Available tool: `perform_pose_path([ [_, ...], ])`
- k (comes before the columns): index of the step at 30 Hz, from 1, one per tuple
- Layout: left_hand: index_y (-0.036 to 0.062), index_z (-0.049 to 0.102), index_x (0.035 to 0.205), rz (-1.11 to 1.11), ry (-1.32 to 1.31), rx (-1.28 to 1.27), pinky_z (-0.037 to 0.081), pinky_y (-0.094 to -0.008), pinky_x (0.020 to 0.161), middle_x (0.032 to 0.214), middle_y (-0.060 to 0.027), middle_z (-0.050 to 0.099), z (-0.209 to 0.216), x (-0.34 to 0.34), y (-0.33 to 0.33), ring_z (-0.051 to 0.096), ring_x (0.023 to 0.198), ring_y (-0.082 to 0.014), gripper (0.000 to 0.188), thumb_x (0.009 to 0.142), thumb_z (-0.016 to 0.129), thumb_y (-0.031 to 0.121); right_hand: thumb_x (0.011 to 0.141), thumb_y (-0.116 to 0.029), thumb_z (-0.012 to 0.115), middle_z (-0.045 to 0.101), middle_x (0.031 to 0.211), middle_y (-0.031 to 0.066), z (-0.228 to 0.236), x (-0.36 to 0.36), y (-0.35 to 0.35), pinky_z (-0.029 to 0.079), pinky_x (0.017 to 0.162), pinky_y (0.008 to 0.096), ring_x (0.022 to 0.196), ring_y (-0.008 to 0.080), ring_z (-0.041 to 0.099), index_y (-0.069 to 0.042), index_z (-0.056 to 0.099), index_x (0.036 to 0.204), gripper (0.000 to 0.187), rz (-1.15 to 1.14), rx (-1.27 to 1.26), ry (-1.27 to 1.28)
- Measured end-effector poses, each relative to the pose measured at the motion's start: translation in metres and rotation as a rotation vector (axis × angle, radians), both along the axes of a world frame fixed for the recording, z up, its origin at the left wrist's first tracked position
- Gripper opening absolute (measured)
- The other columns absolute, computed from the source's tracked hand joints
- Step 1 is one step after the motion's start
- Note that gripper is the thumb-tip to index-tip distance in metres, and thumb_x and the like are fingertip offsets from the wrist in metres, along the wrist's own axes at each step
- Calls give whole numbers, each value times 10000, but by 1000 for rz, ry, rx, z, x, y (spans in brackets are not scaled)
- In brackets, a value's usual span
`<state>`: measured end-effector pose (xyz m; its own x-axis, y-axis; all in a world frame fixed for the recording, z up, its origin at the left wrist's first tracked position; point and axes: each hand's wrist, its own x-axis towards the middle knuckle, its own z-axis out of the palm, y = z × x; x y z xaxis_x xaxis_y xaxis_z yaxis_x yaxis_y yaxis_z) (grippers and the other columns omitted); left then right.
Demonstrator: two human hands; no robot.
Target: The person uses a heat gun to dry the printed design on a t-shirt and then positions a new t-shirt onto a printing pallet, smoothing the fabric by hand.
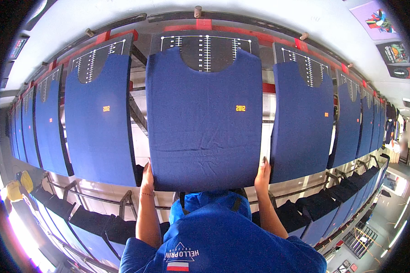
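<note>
A dark blue T-shirt is stretched over the board straight ahead, with a small orange print on its right half. Fine wrinkles cross its lower middle. Above its neckline shows the black printing board, marked with white ruler scales. My left hand grips the shirt's lower left edge, fingers pointing up along the side. On the opposite edge my right hand does the same at about equal height. Fingers on the far side of the cloth are partly hidden.
More boards carry matching shirts, one at left and one at right, in a row curving away. Red and black metal rails run behind their tops. A lower row of boards with dark cloth stands nearer me.
</note>
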<state>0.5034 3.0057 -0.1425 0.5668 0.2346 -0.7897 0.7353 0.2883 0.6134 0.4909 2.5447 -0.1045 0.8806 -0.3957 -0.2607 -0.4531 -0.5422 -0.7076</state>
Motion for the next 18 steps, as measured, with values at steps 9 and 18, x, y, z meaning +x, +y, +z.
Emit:
perform_pose_path([
  [9, -59, 608, 1169, -365, -392, 225, 429, -299, 890, 1065, -59, 633, 39, 211, 13, 548, 985, -147, 516, 1009, 492, 417, 931, -549, 482, 390, 1496, 183, 81, 245, 121, 247, 1144, 546, 1409, 386, 312, -70, 402, 1447, 709, 1384, -552, -318],
  [18, -27, 597, 1192, -314, -430, 339, 441, -277, 834, 1045, -50, 657, 64, 353, 11, 590, 934, -155, 437, 903, 686, 288, 888, -554, 510, 328, 1523, 137, 57, 131, 203, 223, 1168, 512, 1410, 317, 310, -88, 366, 1443, 739, 1720, -258, -357],
])
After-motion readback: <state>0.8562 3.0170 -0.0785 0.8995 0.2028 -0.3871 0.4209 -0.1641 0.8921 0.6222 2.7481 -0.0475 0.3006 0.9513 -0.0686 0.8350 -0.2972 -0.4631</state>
